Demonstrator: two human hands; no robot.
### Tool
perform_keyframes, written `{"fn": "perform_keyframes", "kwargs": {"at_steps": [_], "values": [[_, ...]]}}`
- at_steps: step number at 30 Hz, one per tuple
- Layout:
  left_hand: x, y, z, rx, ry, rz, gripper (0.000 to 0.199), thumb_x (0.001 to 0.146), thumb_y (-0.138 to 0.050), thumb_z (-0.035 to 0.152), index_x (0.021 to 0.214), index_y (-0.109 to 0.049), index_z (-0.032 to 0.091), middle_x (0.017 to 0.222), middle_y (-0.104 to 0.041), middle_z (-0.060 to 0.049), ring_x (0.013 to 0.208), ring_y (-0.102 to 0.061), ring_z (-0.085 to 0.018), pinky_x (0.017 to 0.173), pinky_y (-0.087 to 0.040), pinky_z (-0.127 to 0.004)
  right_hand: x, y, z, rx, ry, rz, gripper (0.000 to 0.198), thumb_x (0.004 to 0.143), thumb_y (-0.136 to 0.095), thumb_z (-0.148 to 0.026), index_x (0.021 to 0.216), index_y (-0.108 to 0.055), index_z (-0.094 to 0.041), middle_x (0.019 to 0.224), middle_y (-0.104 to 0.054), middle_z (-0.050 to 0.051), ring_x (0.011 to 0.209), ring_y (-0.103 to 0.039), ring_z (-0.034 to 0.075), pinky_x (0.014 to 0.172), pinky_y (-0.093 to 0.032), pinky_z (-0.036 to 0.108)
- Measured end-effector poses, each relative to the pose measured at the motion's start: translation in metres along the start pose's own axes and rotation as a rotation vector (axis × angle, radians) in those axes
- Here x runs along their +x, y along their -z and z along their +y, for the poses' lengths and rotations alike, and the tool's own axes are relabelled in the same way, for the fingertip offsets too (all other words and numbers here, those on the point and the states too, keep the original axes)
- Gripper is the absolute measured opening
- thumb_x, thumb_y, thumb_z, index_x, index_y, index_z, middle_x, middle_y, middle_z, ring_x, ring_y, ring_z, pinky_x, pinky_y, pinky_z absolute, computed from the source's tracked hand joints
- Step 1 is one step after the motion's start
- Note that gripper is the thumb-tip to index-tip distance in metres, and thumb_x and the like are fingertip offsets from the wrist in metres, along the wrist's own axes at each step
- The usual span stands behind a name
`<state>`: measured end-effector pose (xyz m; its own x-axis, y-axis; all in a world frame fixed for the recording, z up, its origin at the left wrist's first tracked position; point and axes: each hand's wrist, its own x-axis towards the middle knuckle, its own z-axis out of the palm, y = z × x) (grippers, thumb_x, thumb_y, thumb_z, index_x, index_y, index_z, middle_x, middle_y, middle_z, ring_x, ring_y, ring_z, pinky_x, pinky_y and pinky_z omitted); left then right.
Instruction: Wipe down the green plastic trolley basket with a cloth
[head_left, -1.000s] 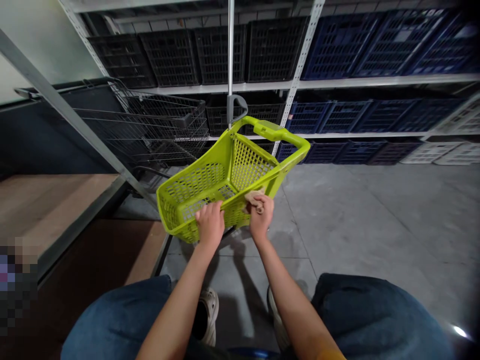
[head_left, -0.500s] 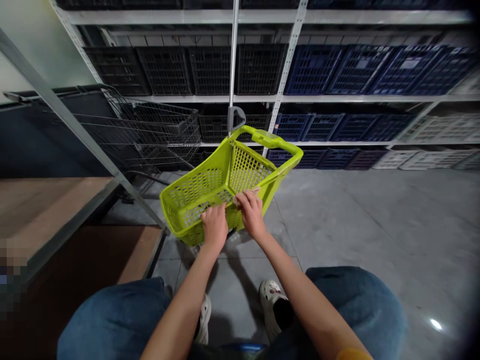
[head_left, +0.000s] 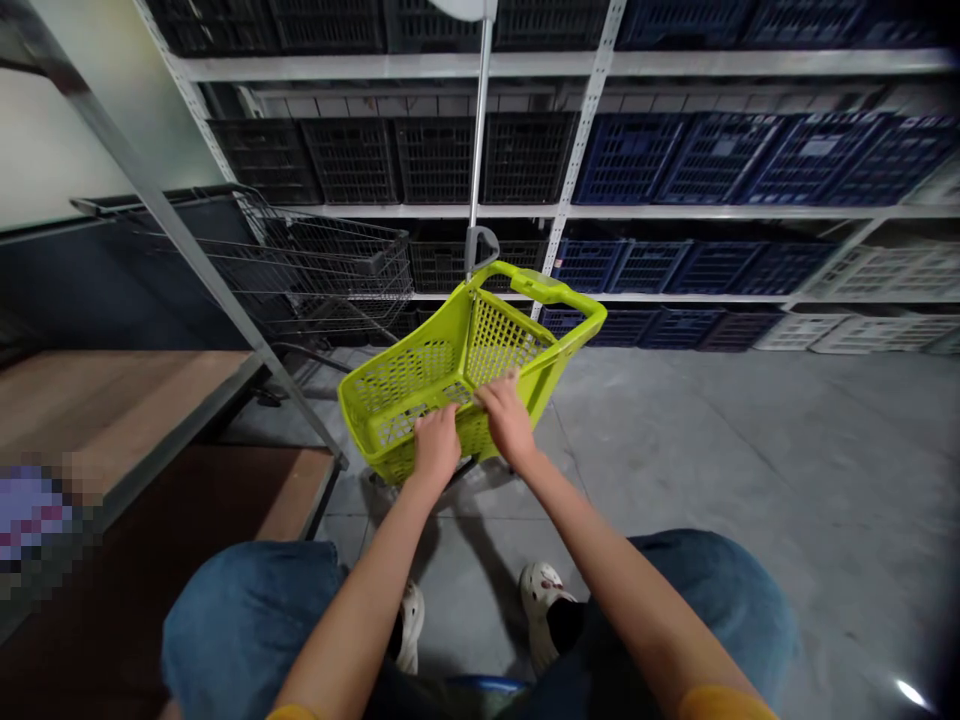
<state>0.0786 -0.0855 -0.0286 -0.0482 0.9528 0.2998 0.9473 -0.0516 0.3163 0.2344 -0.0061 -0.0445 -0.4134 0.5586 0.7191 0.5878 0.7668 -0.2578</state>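
A lime-green plastic shopping basket trolley (head_left: 420, 368) with perforated walls stands in front of me, its inside bare. Its looped handle (head_left: 544, 290) rises at the far right end. My left hand (head_left: 437, 445) is closed over the near rim, fingers curled to the inner side. Just to its right, my right hand (head_left: 508, 420) is closed at the same rim. A small bit of pale pinkish cloth (head_left: 514, 374) peeks out beside its fingers; most of it is hidden by the hand.
Behind the trolley, white metal shelving (head_left: 420, 211) carries black crates (head_left: 350, 160), blue crates (head_left: 630, 155) and white ones. A metal pole (head_left: 481, 130) stands close behind the handle. At left are a wire shopping cart (head_left: 315, 262) and a wood-topped rack (head_left: 127, 385).
The view has shifted, so the shelves sit lower and the left-side things further right. Both hands stay at the near rim; less of the cloth shows by my right hand.
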Motion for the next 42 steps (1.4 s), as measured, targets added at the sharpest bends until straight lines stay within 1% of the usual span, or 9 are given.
{"fn": "perform_keyframes", "kwargs": {"at_steps": [4, 11, 16, 19, 24, 31, 35, 39, 42], "values": [[-0.002, 0.021, -0.034, -0.099, -0.076, 0.016, 0.042, 0.086, -0.049, 0.009, 0.127, -0.052, 0.017, 0.128, -0.061, -0.012, 0.120, -0.055, -0.021, 0.099, -0.043, -0.036, 0.003, 0.003, -0.005, 0.023, 0.152, -0.142, 0.030, 0.093, -0.046, -0.016, 0.119, -0.060, -0.023, 0.114, -0.064, 0.009, 0.112, -0.054, 0.023, 0.106, -0.041, 0.045], [-0.040, 0.033, -0.096, -0.007, 0.107, -0.068, 0.024, 0.092, -0.051, 0.034, 0.109, -0.062, 0.021, 0.109, -0.071, -0.008, 0.106, -0.063, -0.023, 0.094, -0.043, -0.040, 0.023, 0.001, -0.005, -0.003, -0.032, 0.033, 0.019, 0.088, -0.048, -0.013, 0.096, -0.063, -0.020, 0.096, -0.062, 0.008, 0.100, -0.054, 0.025, 0.113, -0.027, 0.060], [-0.048, 0.022, -0.096, -0.001, 0.089, -0.024, 0.023, 0.093, -0.046, 0.029, 0.108, -0.062, 0.021, 0.109, -0.070, -0.008, 0.105, -0.062, -0.022, 0.093, -0.041, -0.040, 0.007, -0.037, -0.064, 0.071, 0.155, -0.152, 0.022, 0.092, -0.045, -0.015, 0.106, -0.062, -0.019, 0.101, -0.064, 0.008, 0.101, -0.055, 0.022, 0.107, -0.041, 0.046], [-0.050, 0.022, -0.096, -0.015, 0.066, 0.004, 0.023, 0.094, -0.045, 0.029, 0.107, -0.062, 0.021, 0.107, -0.070, -0.008, 0.103, -0.062, -0.022, 0.093, -0.040, -0.039, 0.006, -0.018, -0.043, 0.008, 0.205, -0.184, 0.025, 0.090, -0.049, -0.016, 0.111, -0.063, -0.021, 0.116, -0.060, 0.010, 0.112, -0.051, 0.025, 0.104, -0.042, 0.047], [-0.053, 0.019, -0.087, -0.038, 0.099, 0.097, 0.019, 0.092, -0.048, 0.025, 0.102, -0.064, 0.023, 0.102, -0.070, -0.006, 0.102, -0.061, -0.021, 0.096, -0.035, -0.041, 0.010, 0.024, 0.015, -0.130, -0.057, 0.025, 0.027, 0.086, -0.054, -0.014, 0.107, -0.067, -0.023, 0.125, -0.051, 0.012, 0.127, -0.040, 0.031, 0.108, -0.035, 0.056], [-0.052, 0.009, -0.061, -0.019, 0.084, 0.049, 0.021, 0.091, -0.047, 0.021, 0.106, -0.062, 0.022, 0.102, -0.069, -0.006, 0.102, -0.059, -0.023, 0.092, -0.035, -0.041, -0.024, -0.039, -0.066, -0.016, 0.034, -0.049, 0.024, 0.095, -0.046, -0.021, 0.113, -0.062, -0.017, 0.108, -0.060, 0.013, 0.115, -0.049, 0.028, 0.098, -0.044, 0.044], [-0.053, 0.006, -0.058, -0.039, 0.049, 0.049, 0.021, 0.093, -0.046, 0.022, 0.107, -0.062, 0.023, 0.103, -0.069, -0.006, 0.102, -0.059, -0.022, 0.092, -0.034, -0.040, -0.028, -0.026, -0.043, -0.004, 0.156, -0.131, 0.022, 0.095, -0.049, -0.023, 0.110, -0.064, -0.022, 0.105, -0.062, 0.009, 0.105, -0.053, 0.024, 0.095, -0.045, 0.039], [-0.053, 0.003, -0.056, -0.057, 0.056, 0.078, 0.019, 0.093, -0.048, 0.024, 0.106, -0.062, 0.024, 0.104, -0.070, -0.005, 0.101, -0.060, -0.022, 0.092, -0.034, -0.041, -0.025, 0.013, 0.018, -0.071, -0.149, 0.120, 0.023, 0.090, -0.049, -0.017, 0.107, -0.064, -0.020, 0.111, -0.059, 0.013, 0.108, -0.051, 0.027, 0.096, -0.042, 0.046], [-0.052, 0.001, -0.051, -0.029, 0.094, 0.100, 0.017, 0.092, -0.051, 0.028, 0.104, -0.063, 0.023, 0.103, -0.070, -0.006, 0.101, -0.060, -0.025, 0.091, -0.035, -0.042, -0.036, 0.005, 0.010, 0.017, -0.334, 0.266, 0.026, 0.085, -0.048, -0.014, 0.107, -0.061, -0.019, 0.105, -0.060, 0.012, 0.103, -0.053, 0.027, 0.092, -0.044, 0.047]]}}
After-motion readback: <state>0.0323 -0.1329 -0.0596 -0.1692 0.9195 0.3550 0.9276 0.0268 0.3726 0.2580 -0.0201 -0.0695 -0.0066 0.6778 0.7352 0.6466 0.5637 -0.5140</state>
